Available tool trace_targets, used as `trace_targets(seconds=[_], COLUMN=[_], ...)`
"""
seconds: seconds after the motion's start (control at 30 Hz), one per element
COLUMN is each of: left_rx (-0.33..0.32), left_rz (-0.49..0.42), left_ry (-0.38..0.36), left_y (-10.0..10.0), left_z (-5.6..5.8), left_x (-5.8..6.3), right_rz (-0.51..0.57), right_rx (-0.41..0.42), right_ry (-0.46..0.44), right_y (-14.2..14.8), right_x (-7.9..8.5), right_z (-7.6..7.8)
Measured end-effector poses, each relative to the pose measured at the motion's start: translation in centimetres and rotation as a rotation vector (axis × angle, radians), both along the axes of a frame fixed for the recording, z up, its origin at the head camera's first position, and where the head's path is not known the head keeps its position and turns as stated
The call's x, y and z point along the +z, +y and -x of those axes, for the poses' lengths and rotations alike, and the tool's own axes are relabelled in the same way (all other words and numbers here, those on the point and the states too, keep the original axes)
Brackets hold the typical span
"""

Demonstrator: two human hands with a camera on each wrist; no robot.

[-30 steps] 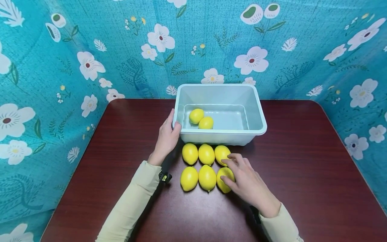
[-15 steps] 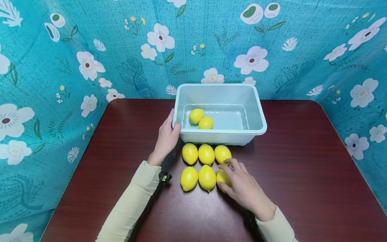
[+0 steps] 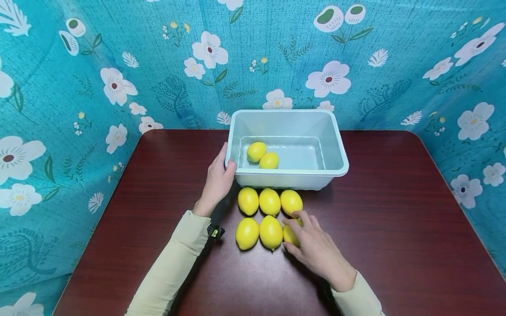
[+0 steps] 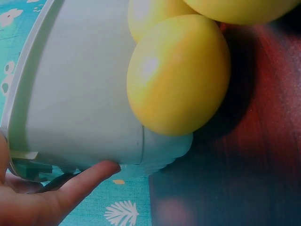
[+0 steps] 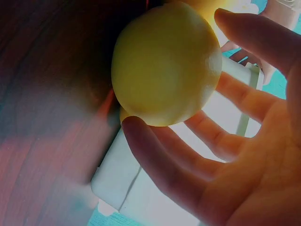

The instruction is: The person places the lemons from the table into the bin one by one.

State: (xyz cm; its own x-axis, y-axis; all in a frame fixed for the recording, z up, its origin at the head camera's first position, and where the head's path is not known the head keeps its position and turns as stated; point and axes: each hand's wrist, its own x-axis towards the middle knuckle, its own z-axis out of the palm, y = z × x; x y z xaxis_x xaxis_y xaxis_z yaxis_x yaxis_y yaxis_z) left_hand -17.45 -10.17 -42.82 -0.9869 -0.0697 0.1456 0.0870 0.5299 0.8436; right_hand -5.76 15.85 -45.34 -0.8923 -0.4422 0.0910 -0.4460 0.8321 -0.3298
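My left hand (image 3: pixel 216 181) holds the left rim of a pale blue-grey plastic bin (image 3: pixel 284 180), thumb over the edge. In the left wrist view a straight finger (image 4: pixel 89 183) lies along the bin's outer wall. Two yellow lemons (image 3: pixel 257 151) lie inside the bin at its left. In front of it, more lemons (image 3: pixel 271 232) stand in two rows of three. My right hand (image 3: pixel 318 252) spreads around the near-right lemon (image 3: pixel 290 235), partly hiding it. In the right wrist view, the fingers and thumb surround this lemon (image 5: pixel 164 66) loosely, without a clear grip.
A dark red-brown wooden table (image 3: pixel 395 210) bears everything. Blue flowered cloth (image 3: pixel 253 57) hangs behind the table and along both sides. The bin stands close to the far edge, and the front-row lemons touch or nearly touch each other.
My right hand has shifted down and slightly left, from between the two right-hand lemons to around the near one. The left hand, bin and lemons stay in place.
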Motion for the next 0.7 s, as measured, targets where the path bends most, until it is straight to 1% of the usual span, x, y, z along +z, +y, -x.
trace_targets(seconds=[0.17, 0.47, 0.7], left_rx=[0.008, 0.009, 0.004], left_rz=[0.007, 0.006, -0.002], left_ry=[-0.002, -0.003, -0.003], left_y=[-0.01, -0.02, -0.03], left_z=[-0.03, -0.05, -0.1], left_x=[-0.02, 0.08, 0.14], right_rz=[-0.021, -0.023, -0.014], right_rx=[0.0, -0.039, -0.057], right_ry=[-0.002, -0.076, -0.115], right_y=[-0.02, -0.09, 0.01], right_x=[-0.12, -0.18, 0.01], right_z=[-0.04, -0.04, -0.08])
